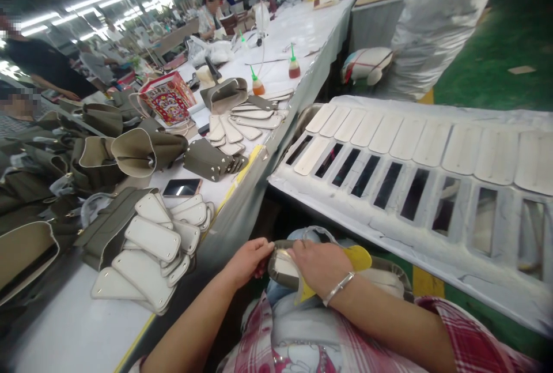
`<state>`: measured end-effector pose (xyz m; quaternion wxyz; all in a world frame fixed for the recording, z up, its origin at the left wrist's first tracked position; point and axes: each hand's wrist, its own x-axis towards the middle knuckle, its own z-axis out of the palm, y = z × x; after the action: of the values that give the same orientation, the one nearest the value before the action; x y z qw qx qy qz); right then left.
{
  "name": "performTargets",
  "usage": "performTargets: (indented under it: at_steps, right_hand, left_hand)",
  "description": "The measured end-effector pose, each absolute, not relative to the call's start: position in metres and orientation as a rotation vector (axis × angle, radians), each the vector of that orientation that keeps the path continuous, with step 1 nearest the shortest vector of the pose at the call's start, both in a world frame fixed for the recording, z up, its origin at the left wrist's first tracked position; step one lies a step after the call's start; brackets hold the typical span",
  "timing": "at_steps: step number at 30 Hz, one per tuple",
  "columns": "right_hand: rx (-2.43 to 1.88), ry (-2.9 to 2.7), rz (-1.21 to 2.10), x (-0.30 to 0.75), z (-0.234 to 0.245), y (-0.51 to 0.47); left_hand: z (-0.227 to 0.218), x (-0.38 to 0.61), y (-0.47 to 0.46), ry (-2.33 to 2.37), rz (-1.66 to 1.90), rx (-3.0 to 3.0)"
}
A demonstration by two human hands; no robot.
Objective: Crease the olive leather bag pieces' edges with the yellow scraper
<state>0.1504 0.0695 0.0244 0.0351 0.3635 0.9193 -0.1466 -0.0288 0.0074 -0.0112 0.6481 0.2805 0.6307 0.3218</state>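
Note:
In my lap I hold a small olive-and-cream bag piece (281, 263) between both hands. My left hand (248, 260) is closed, pinching its left end. My right hand (322, 266), with a silver bracelet at the wrist, lies over the piece, its fingers curled on the top; a yellow sheet (358, 257) shows under that hand. A stack of cream oblong panels (151, 246) lies on the white table just left of my left arm.
Olive bag shells (129, 154) and more cream panels (242, 125) cover the long table (64, 327), with a phone (181, 187) and glue bottles (294, 67). A white slotted rack (389, 211) carrying cream panels stands to the right. Other people sit at the far end.

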Motion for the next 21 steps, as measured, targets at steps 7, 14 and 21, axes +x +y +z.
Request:
performTargets:
  at_steps: [7,14,21]
  right_hand:
    - [1.157,2.88,-0.243,0.15,0.019,0.064]
    - [1.112,2.945,-0.125,0.149,0.013,0.057]
    - [1.098,2.896,-0.12,0.151,0.019,0.059]
  left_hand:
    - [-0.013,-0.044,0.022,1.256,0.633,0.603]
    - [-0.018,-0.055,0.025,1.12,0.58,0.598]
    - [-0.022,-0.058,0.03,1.033,0.565,0.613]
